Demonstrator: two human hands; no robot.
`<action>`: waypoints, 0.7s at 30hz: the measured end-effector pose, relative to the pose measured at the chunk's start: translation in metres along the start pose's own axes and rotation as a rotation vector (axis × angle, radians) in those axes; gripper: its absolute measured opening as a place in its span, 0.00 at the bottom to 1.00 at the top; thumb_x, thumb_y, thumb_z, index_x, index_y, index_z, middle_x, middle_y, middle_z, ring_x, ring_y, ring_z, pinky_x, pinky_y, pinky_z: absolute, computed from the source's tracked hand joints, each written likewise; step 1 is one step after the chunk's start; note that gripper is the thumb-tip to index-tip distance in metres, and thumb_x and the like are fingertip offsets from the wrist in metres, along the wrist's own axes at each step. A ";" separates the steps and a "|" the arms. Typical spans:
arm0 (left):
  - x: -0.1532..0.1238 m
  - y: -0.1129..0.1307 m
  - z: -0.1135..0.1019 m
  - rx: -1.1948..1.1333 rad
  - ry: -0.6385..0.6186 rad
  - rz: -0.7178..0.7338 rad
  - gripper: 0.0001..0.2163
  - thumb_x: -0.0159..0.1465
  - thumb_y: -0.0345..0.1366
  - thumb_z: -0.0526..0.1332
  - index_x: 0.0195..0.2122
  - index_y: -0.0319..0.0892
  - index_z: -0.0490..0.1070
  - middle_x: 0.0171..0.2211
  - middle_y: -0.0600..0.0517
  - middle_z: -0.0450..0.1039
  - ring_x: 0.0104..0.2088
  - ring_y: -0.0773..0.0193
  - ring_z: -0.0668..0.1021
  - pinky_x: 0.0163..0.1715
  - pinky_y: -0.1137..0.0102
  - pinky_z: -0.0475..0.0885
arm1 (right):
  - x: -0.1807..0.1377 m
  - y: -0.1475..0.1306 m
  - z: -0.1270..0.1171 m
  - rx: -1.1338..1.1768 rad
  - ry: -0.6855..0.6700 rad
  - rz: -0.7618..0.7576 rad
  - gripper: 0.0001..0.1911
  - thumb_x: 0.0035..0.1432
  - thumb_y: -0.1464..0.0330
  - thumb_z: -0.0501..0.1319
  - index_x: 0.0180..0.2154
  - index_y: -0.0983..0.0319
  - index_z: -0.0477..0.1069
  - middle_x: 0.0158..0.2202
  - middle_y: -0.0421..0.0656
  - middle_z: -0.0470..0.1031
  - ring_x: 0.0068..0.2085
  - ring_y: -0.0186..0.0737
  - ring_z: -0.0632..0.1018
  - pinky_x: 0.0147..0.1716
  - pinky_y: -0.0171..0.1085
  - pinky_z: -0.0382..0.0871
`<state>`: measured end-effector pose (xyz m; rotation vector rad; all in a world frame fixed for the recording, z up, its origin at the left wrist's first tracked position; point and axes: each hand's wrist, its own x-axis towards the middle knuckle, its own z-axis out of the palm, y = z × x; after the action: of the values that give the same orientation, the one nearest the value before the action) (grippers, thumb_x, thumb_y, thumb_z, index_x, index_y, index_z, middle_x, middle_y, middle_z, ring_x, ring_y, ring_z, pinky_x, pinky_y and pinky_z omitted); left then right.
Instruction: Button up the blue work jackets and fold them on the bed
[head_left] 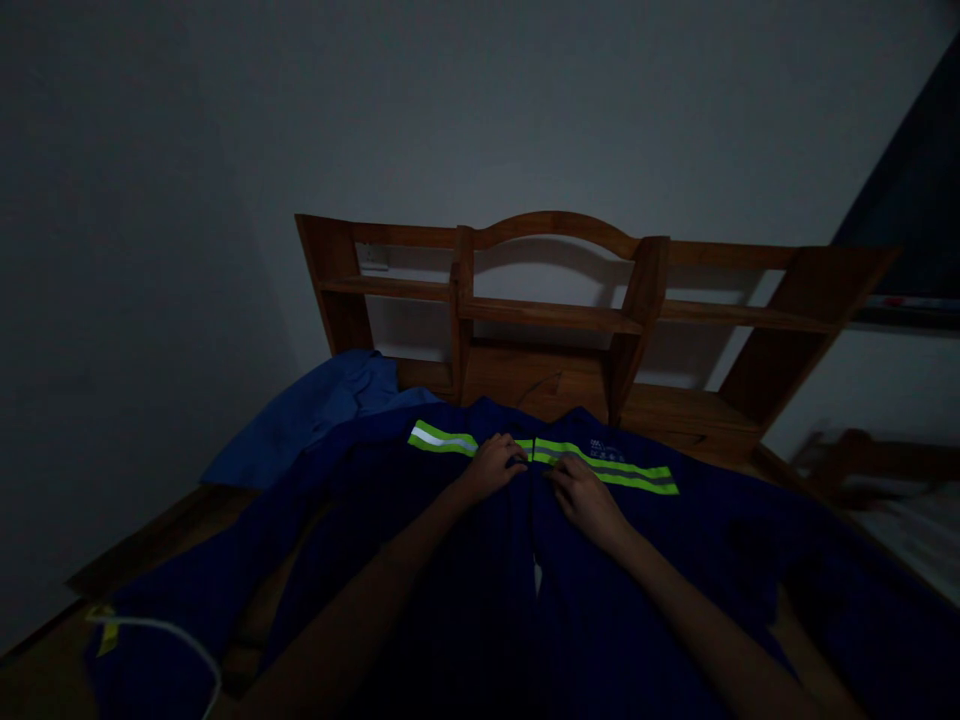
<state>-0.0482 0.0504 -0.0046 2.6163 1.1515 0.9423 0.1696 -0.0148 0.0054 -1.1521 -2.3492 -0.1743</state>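
A dark blue work jacket [465,570] lies spread out, front up, with its sleeves out to both sides. Lime-yellow bands with a silvery stripe run across its chest, and small pale print shows above the band on the right. My left hand [495,467] is closed on the cloth just left of the front opening, over the end of the band. On the other side of the opening, my right hand [586,500] pinches the jacket by its front edge, just under the band. Dim light hides the exact fingertip contact. Lower down, the two front edges part slightly.
Behind the jacket stands a wooden shelf unit [551,318] against a pale wall. Lighter blue cloth [307,415] is heaped at the left. A white cord [169,628] curves over the lower left. A dark curtain [911,190] hangs at the upper right.
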 end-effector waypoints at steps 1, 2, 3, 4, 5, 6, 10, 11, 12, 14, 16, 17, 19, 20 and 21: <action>0.001 0.001 0.001 -0.022 -0.011 -0.031 0.09 0.59 0.39 0.61 0.40 0.43 0.73 0.37 0.50 0.69 0.42 0.61 0.70 0.45 0.67 0.63 | 0.001 0.000 0.001 -0.004 0.007 -0.007 0.15 0.57 0.76 0.52 0.44 0.61 0.70 0.40 0.48 0.65 0.45 0.43 0.67 0.47 0.44 0.64; 0.002 0.003 0.003 -0.047 -0.018 -0.066 0.09 0.59 0.37 0.61 0.39 0.42 0.72 0.37 0.50 0.70 0.41 0.61 0.70 0.44 0.68 0.63 | 0.002 0.000 0.002 -0.009 0.017 -0.006 0.15 0.57 0.76 0.51 0.44 0.62 0.70 0.40 0.48 0.65 0.44 0.43 0.67 0.47 0.44 0.64; 0.003 0.005 0.005 -0.071 -0.019 -0.102 0.08 0.58 0.36 0.61 0.39 0.41 0.72 0.36 0.50 0.70 0.40 0.62 0.70 0.43 0.68 0.63 | 0.003 0.000 0.003 -0.014 0.027 0.002 0.15 0.57 0.76 0.51 0.44 0.62 0.70 0.40 0.48 0.65 0.44 0.43 0.67 0.47 0.44 0.64; 0.004 0.006 0.009 -0.091 -0.014 -0.137 0.08 0.58 0.34 0.60 0.39 0.41 0.71 0.35 0.51 0.70 0.40 0.62 0.71 0.43 0.68 0.63 | 0.004 -0.001 0.004 -0.017 0.032 0.012 0.15 0.57 0.76 0.51 0.44 0.62 0.70 0.40 0.48 0.65 0.44 0.43 0.67 0.47 0.44 0.64; 0.005 0.008 0.012 -0.104 -0.007 -0.168 0.07 0.58 0.32 0.60 0.38 0.40 0.71 0.35 0.51 0.70 0.40 0.63 0.71 0.43 0.69 0.63 | 0.004 -0.002 0.005 -0.020 0.033 0.018 0.15 0.57 0.76 0.51 0.44 0.63 0.70 0.40 0.48 0.65 0.44 0.43 0.67 0.46 0.44 0.64; 0.006 0.009 0.015 -0.112 0.000 -0.194 0.06 0.57 0.31 0.60 0.37 0.39 0.71 0.34 0.51 0.71 0.39 0.63 0.71 0.43 0.69 0.63 | 0.005 -0.003 0.005 -0.025 0.030 0.022 0.15 0.57 0.76 0.51 0.44 0.63 0.70 0.39 0.48 0.65 0.43 0.44 0.67 0.46 0.44 0.64; 0.009 0.005 0.026 -0.127 -0.009 -0.254 0.07 0.55 0.30 0.61 0.36 0.38 0.71 0.33 0.50 0.70 0.39 0.62 0.71 0.42 0.68 0.64 | 0.006 -0.007 0.006 -0.051 0.020 0.037 0.16 0.56 0.75 0.52 0.46 0.63 0.70 0.39 0.49 0.64 0.44 0.45 0.66 0.47 0.46 0.63; 0.009 0.002 0.027 -0.134 -0.015 -0.259 0.08 0.55 0.30 0.61 0.37 0.38 0.70 0.34 0.50 0.70 0.39 0.62 0.71 0.42 0.69 0.64 | 0.006 -0.008 0.006 -0.047 0.020 0.045 0.17 0.56 0.75 0.53 0.47 0.63 0.70 0.39 0.49 0.64 0.44 0.45 0.66 0.46 0.45 0.63; 0.010 -0.002 0.027 -0.142 -0.020 -0.264 0.10 0.54 0.30 0.62 0.38 0.38 0.70 0.34 0.50 0.70 0.39 0.62 0.71 0.42 0.69 0.64 | 0.006 -0.008 0.006 -0.033 0.024 0.052 0.17 0.56 0.75 0.53 0.48 0.63 0.69 0.39 0.49 0.64 0.44 0.44 0.66 0.46 0.45 0.63; 0.010 -0.008 0.027 -0.158 -0.030 -0.273 0.12 0.53 0.32 0.64 0.39 0.39 0.71 0.36 0.50 0.70 0.40 0.62 0.71 0.41 0.69 0.65 | 0.005 -0.008 0.006 0.028 0.043 0.071 0.19 0.57 0.75 0.52 0.50 0.62 0.68 0.39 0.48 0.64 0.44 0.44 0.67 0.46 0.44 0.64; 0.011 -0.011 0.025 -0.176 -0.042 -0.280 0.13 0.51 0.33 0.65 0.38 0.39 0.71 0.36 0.50 0.70 0.38 0.63 0.71 0.39 0.70 0.65 | 0.004 -0.007 0.005 0.127 0.080 0.092 0.20 0.59 0.74 0.51 0.52 0.60 0.66 0.41 0.47 0.65 0.45 0.42 0.67 0.46 0.42 0.64; 0.011 -0.012 0.024 -0.184 -0.046 -0.284 0.12 0.51 0.33 0.65 0.37 0.39 0.71 0.36 0.51 0.70 0.37 0.64 0.72 0.38 0.71 0.65 | 0.004 -0.006 0.005 0.182 0.100 0.103 0.20 0.59 0.74 0.51 0.53 0.59 0.65 0.42 0.47 0.65 0.45 0.41 0.68 0.46 0.41 0.64; 0.011 -0.010 0.022 -0.203 -0.052 -0.285 0.10 0.51 0.33 0.64 0.35 0.39 0.71 0.33 0.52 0.70 0.33 0.66 0.72 0.35 0.72 0.65 | 0.004 -0.005 0.004 0.280 0.135 0.119 0.20 0.60 0.73 0.50 0.54 0.57 0.64 0.43 0.46 0.66 0.46 0.39 0.68 0.47 0.40 0.64; 0.010 -0.008 0.021 -0.214 -0.059 -0.278 0.08 0.51 0.32 0.63 0.33 0.39 0.71 0.31 0.53 0.71 0.32 0.67 0.72 0.34 0.73 0.65 | 0.004 -0.005 0.004 0.316 0.146 0.121 0.20 0.61 0.73 0.50 0.54 0.57 0.64 0.43 0.45 0.66 0.46 0.38 0.69 0.47 0.39 0.64; 0.010 -0.005 0.020 -0.226 -0.063 -0.267 0.05 0.52 0.31 0.62 0.31 0.39 0.71 0.30 0.53 0.71 0.31 0.68 0.72 0.33 0.74 0.65 | 0.004 -0.004 0.004 0.344 0.152 0.120 0.20 0.61 0.72 0.51 0.54 0.56 0.64 0.43 0.45 0.66 0.46 0.38 0.69 0.47 0.39 0.64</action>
<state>-0.0347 0.0636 -0.0170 2.2320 1.2579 0.8712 0.1625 -0.0132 0.0048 -1.0638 -2.0691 0.1729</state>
